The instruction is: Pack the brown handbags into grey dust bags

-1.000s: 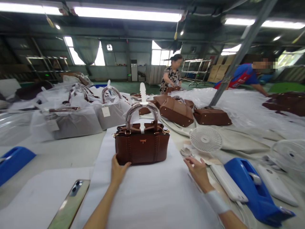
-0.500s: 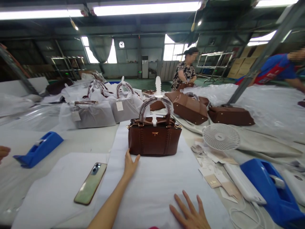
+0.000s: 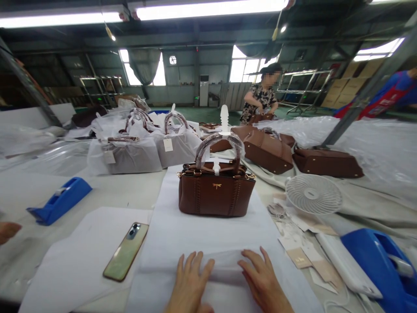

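Observation:
A brown handbag (image 3: 216, 200) with a small gold dragonfly emblem stands upright on long white tissue paper (image 3: 208, 234). Clear film covers its raised handles, and a white notched strip rises between them. My left hand (image 3: 192, 278) rests with fingers apart on the near part of the paper. Beside it, to the right, my right hand (image 3: 262, 278) also touches the paper with its fingers spread. The sheet shows a slight fold between the two hands. Neither hand is in contact with the bag.
Left lie a phone (image 3: 126, 251) and a blue tape dispenser (image 3: 61, 200). Right are a white fan (image 3: 312, 194), paper tags (image 3: 298, 257) and another blue dispenser (image 3: 381, 265). Wrapped bags (image 3: 130, 156) and brown bags (image 3: 269, 150) stand behind. A co-worker (image 3: 262, 95) handles a bag; another person's hand (image 3: 9, 231) shows far left.
My left hand has left the handbag's lower left corner and come back to the near paper. My right hand has shifted slightly forward. The view has turned a little left.

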A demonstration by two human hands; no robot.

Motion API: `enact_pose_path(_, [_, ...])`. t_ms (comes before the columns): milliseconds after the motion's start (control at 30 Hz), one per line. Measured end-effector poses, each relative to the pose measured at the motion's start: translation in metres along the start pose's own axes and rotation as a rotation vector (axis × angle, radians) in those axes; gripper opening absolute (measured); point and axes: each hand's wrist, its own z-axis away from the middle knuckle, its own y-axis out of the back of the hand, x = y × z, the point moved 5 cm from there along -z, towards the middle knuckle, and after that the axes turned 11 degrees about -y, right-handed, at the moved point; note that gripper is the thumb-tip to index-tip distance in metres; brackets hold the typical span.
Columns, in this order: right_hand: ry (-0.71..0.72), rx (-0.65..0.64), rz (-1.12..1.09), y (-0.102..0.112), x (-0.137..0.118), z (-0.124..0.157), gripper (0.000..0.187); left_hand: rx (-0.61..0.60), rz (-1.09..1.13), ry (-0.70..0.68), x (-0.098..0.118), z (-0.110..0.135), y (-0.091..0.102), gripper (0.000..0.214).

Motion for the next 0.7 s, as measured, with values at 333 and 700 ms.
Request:
enact_pose_path(333, [0.155,0.215,0.008,0.083,0.022,-0.122,0.026,0.329,-0.255,-0.125,-0.006,-0.058,0.110,0.051])
enact_pose_path(700, [0.150,0.460,-0.006,0.109,0.009,-0.166,0.057,0.394,0.043,-0.117,-0.034,-0.145,0.218,0.023])
